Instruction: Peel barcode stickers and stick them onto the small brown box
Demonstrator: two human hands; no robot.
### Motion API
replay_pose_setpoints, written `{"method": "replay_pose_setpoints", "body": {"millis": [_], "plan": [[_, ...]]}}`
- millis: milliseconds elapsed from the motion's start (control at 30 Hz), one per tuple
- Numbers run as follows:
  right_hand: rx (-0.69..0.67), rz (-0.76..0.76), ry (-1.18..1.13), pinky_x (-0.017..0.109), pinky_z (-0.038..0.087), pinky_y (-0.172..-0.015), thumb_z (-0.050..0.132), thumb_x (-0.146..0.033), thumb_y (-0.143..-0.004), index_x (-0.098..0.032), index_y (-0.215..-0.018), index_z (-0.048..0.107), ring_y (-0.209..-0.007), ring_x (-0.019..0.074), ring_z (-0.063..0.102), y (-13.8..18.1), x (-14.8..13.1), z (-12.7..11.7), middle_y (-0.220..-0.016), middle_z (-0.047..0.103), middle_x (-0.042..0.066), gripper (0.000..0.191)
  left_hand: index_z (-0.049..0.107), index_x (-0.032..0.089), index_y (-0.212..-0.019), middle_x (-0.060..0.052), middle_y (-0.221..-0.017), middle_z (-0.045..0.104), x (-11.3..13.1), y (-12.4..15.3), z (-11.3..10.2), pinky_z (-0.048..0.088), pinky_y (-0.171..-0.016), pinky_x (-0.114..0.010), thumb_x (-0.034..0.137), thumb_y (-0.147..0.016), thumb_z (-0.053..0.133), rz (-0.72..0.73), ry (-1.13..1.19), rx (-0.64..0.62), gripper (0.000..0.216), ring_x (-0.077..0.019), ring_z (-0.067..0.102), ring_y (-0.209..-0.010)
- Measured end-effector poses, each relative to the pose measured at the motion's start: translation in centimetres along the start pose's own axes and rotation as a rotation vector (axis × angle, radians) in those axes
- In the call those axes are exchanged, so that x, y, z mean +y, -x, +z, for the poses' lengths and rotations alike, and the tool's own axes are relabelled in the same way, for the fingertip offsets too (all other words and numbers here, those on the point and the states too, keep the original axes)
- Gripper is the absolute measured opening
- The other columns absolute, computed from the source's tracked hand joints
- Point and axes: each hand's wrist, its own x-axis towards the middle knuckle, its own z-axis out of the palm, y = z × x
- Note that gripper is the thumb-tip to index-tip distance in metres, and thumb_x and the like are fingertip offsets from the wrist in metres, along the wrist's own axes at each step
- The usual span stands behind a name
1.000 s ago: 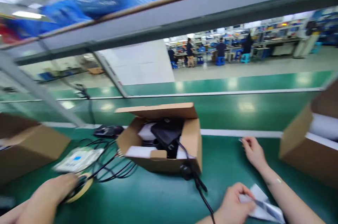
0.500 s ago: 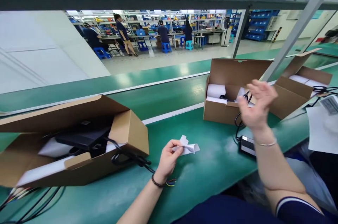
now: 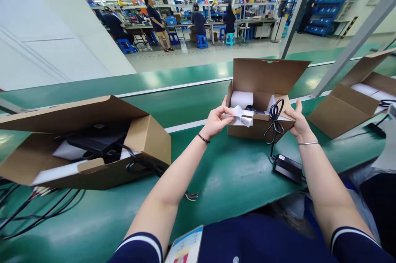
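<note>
The green belt (image 3: 222,172) runs from lower left to upper right, with a white stripe (image 3: 185,124) along its far side and its near edge just ahead of the person's lap. Three open cartons stand on it. The left box (image 3: 93,147) lies near the near edge, black cables (image 3: 31,209) trailing from beneath it. The middle box (image 3: 262,98) stands at the stripe, lid up. The right box (image 3: 349,102) stands close by at the right, behind a slanted grey post (image 3: 349,44). Bare belt lies open between the left box and the middle box, and in front of the middle box.

The left hand (image 3: 216,120) is nearly closed: thumb and fingertips pinch a folded white paper (image 3: 239,115), held over the front left corner of the middle box. The right hand (image 3: 297,120) is half open, fingers curved, resting against the front right corner of that box; it grips nothing. A coiled black cord (image 3: 274,114) hangs over the front wall between the hands and leads down to a black adapter (image 3: 287,168) lying on the belt in front of the box, by the right forearm.

Small coloured wires (image 3: 192,196) lie on the belt beside the left forearm. A printed card (image 3: 185,248) rests in the lap; its print is too small to read. No other writing is legible.
</note>
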Motion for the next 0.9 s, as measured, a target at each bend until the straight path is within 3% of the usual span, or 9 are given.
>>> {"method": "replay_pose_setpoints", "body": {"millis": [133, 300, 367, 467, 533, 633, 733, 833, 900], "plan": [[-0.137, 0.088, 0.002, 0.039, 0.05, -0.106, 0.076, -0.027, -0.063, -0.033, -0.156, -0.016, -0.122, 0.0186, 0.061, 1.4, 1.1, 4.8, -0.143, 0.054, 0.002, 0.131, 0.066, 0.019, -0.075, -0.008, -0.079, 0.068, 3.1, 6.3, -1.9, 0.034, -0.116, -0.047, 0.038, -0.08, 0.076, 0.04, -0.2, 0.135, 0.022, -0.0281, 0.056, -0.128], [-0.361, 0.23, 0.007, 0.039, 0.048, -0.109, 0.076, -0.029, -0.063, -0.034, -0.155, -0.02, -0.122, 0.0188, 0.06, 4.7, 3.0, 11.6, -0.143, 0.055, 0.001, 0.133, 0.068, 0.02, -0.078, -0.001, -0.075, 0.069, 8.6, 16.0, -3.7, 0.026, -0.123, -0.051, 0.026, -0.083, 0.075, 0.058, -0.357, 0.311, 0.01, -0.0182, 0.068, -0.088], [-0.456, 0.256, 0.021, 0.037, 0.048, -0.108, 0.076, -0.03, -0.065, -0.034, -0.155, -0.02, -0.124, 0.0191, 0.059, 6.2, 3.6, 13.4, -0.146, 0.053, 0.001, 0.132, 0.068, 0.021, -0.081, 0.0, -0.074, 0.069, 10.7, 19.5, -3.9, 0.021, -0.125, -0.054, 0.023, -0.083, 0.074, 0.034, -0.355, 0.353, 0.006, -0.0182, 0.069, -0.089], [-0.546, 0.282, 0.08, 0.039, 0.049, -0.107, 0.075, -0.033, -0.067, -0.036, -0.156, -0.015, -0.126, 0.021, 0.058, 7.9, 3.9, 14.5, -0.148, 0.051, 0.001, 0.127, 0.067, 0.02, -0.082, -0.002, -0.074, 0.068, 13.5, 23.3, -3.8, 0.022, -0.125, -0.057, 0.017, -0.083, 0.071, -0.027, -0.32, 0.376, 0.006, -0.0234, 0.065, -0.115], [-0.6, 0.281, 0.139, 0.042, 0.049, -0.106, 0.076, -0.035, -0.068, -0.038, -0.156, -0.012, -0.127, 0.0229, 0.057, 8.1, 3.7, 14.6, -0.147, 0.052, 0.002, 0.124, 0.068, 0.02, -0.083, -0.003, -0.077, 0.069, 15.2, 24.5, -3.9, 0.027, -0.123, -0.059, 0.013, -0.083, 0.07, -0.009, -0.334, 0.429, 0.007, -0.0269, 0.058, -0.128], [-0.673, 0.194, 0.219, 0.047, 0.047, -0.108, 0.078, -0.036, -0.067, -0.042, -0.155, -0.007, -0.132, 0.0245, 0.053, 7.0, 2.6, 15.1, -0.149, 0.049, 0.003, 0.122, 0.069, 0.018, -0.084, -0.002, -0.08, 0.071, 18.0, 23.7, -4.4, 0.031, -0.121, -0.061, 0.01, -0.08, 0.07, 0.195, -0.362, 0.506, 0.009, -0.0283, 0.066, -0.115], [-0.651, 0.033, 0.188, 0.046, 0.046, -0.109, 0.073, -0.048, -0.073, -0.048, -0.153, 0.003, -0.137, 0.022, 0.047, 5.1, 1.0, 17.1, -0.153, 0.045, -0.002, 0.106, 0.068, 0.016, -0.084, 0.0, -0.077, 0.069, 20.8, 20.9, -5.4, 0.033, -0.121, -0.059, 0.008, -0.082, 0.068, 0.192, -0.376, 0.212, 0.008, -0.0256, 0.072, -0.099], [-0.616, -0.076, 0.174, 0.043, 0.05, -0.102, 0.059, -0.065, -0.081, -0.053, -0.149, 0.016, -0.13, 0.0212, 0.052, 3.5, -0.3, 19.5, -0.146, 0.052, -0.006, 0.081, 0.066, 0.017, -0.087, 0.002, -0.079, 0.07, 22.4, 18.1, -6.1, 0.033, -0.122, -0.053, 0.004, -0.086, 0.061, -0.101, -0.546, -0.153, 0.014, -0.0224, 0.071, -0.104], [-0.628, -0.136, 0.182, 0.042, 0.051, -0.099, 0.067, -0.064, -0.077, -0.052, -0.149, 0.023, -0.121, 0.0215, 0.058, 2.9, -0.5, 20.4, -0.134, 0.061, -0.005, 0.085, 0.064, 0.018, -0.086, 0.004, -0.081, 0.07, 22.6, 17.2, -6.2, 0.038, -0.12, -0.046, 0.005, -0.087, 0.058, -0.263, -0.645, -0.232, 0.015, -0.0157, 0.073, -0.094]]}}
